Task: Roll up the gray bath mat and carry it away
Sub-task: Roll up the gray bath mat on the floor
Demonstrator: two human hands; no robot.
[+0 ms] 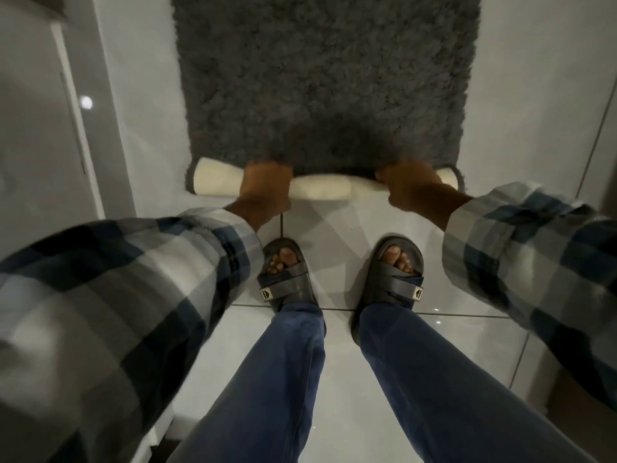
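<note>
Left hand (263, 185) grips the rolled near edge of the gray bath mat (320, 78), left of the roll's middle, and I read that spacing as keeping the roll even across its width. Between my hands the roll (320, 192) shows its cream backing, smooth and tube-shaped, against shaggy charcoal pile. Beyond the roll, the mat lies flat on glossy white floor tiles (334, 379); on the near side of the roll stand my sandals (287, 275). Right hand (412, 185) clenches the roll near its right end, so I judge rolling has only begun.
</note>
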